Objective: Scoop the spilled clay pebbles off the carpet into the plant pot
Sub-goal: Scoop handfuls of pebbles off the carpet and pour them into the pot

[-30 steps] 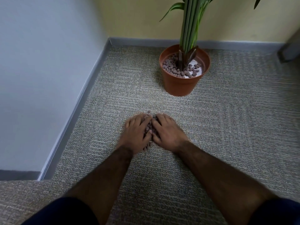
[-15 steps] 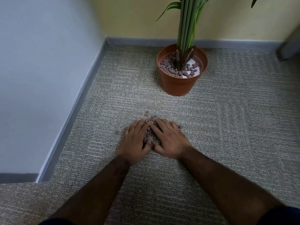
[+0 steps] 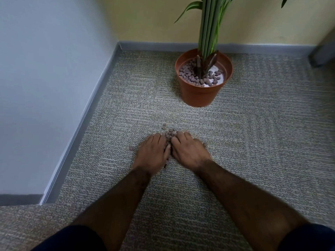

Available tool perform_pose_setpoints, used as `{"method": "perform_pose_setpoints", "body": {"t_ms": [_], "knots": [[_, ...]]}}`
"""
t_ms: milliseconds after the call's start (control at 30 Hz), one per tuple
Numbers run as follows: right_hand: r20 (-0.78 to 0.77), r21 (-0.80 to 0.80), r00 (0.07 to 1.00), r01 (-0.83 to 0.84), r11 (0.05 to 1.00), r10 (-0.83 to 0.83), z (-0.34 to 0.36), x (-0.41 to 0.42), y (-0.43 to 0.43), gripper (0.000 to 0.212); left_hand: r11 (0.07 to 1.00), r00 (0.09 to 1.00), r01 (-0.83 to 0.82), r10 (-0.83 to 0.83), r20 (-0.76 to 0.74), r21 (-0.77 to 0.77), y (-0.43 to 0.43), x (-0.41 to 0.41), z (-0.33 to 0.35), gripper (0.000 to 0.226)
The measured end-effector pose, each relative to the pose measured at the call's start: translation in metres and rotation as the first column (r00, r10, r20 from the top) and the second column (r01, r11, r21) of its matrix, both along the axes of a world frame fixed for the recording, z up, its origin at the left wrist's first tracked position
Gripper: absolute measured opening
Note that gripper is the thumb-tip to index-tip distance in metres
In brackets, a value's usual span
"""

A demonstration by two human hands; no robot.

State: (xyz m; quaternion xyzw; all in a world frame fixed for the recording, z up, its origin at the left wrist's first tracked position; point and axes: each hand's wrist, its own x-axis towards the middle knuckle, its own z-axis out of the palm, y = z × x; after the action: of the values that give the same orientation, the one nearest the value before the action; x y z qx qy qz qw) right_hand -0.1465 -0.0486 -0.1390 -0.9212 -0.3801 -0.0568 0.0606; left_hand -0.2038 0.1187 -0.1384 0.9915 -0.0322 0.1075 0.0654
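In the head view, the left hand (image 3: 152,153) and the right hand (image 3: 188,151) lie palm down on the carpet (image 3: 253,142), pressed side by side around the clay pebbles (image 3: 169,134). Compared with a second ago the fingers are drawn closer together, so the heap between them looks tighter and more pebbles show at the fingertips. The hands are cupped on the heap but not lifted, a few strays lie beside them, such as one single pebble (image 3: 131,148) to the left, and the plant pot (image 3: 201,93) stands well apart ahead, so I judge the gathering is nearly done and the carry is not yet begun.
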Motion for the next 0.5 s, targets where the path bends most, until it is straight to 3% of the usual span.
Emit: {"method": "perform_pose_setpoints", "body": {"t_ms": [200,367,500], "knots": [[-0.030,0.015,0.999,0.030,0.999,-0.030,0.006,0.001,0.002,0.030,0.999,0.997,-0.032,0.030,-0.065,-0.035,-0.002,0.011,0.007,0.036],[-0.118,0.042,0.992,0.045,0.998,-0.040,0.010,0.009,0.003,0.034,0.986,0.994,-0.104,0.101,-0.032,-0.133,-0.002,0.014,0.012,0.044],[-0.217,0.150,0.964,0.188,0.971,-0.153,0.018,0.014,0.002,0.033,0.923,0.967,-0.243,0.255,0.001,-0.298,-0.002,0.017,0.017,0.035]]}}
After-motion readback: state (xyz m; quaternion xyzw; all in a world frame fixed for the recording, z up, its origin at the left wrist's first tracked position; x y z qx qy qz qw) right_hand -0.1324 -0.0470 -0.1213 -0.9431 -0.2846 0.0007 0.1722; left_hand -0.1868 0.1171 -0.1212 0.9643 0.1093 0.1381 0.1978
